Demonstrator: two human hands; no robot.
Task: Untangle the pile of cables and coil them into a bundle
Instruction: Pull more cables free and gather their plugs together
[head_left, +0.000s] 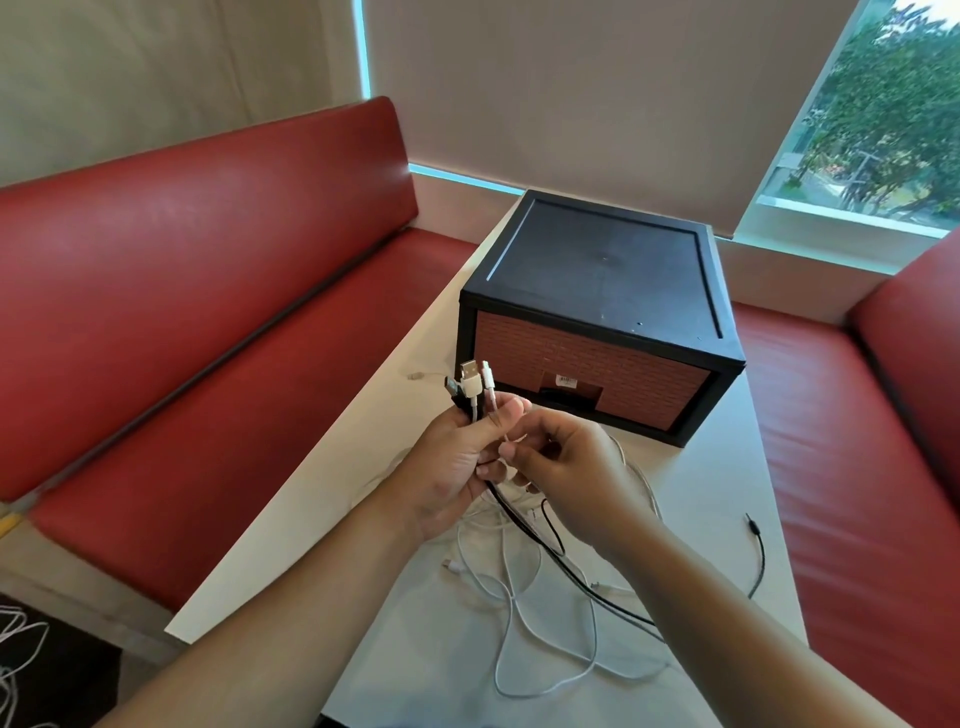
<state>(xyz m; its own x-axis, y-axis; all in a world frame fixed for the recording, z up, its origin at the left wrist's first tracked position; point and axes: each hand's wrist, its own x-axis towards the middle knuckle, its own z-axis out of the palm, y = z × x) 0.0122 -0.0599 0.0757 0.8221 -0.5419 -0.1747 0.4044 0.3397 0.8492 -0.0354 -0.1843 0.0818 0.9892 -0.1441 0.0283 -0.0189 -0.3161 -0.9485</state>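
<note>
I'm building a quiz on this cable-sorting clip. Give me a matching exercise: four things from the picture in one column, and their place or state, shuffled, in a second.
1. USB plug ends
2. black jack plug
3. box
4. right hand

A. lies loose on the table, right side
B. stands at the table's far end
C. pinches a white cable
D. stick up out of the left hand

Pairs: 1-D, 2-A, 3-B, 4-C.
</note>
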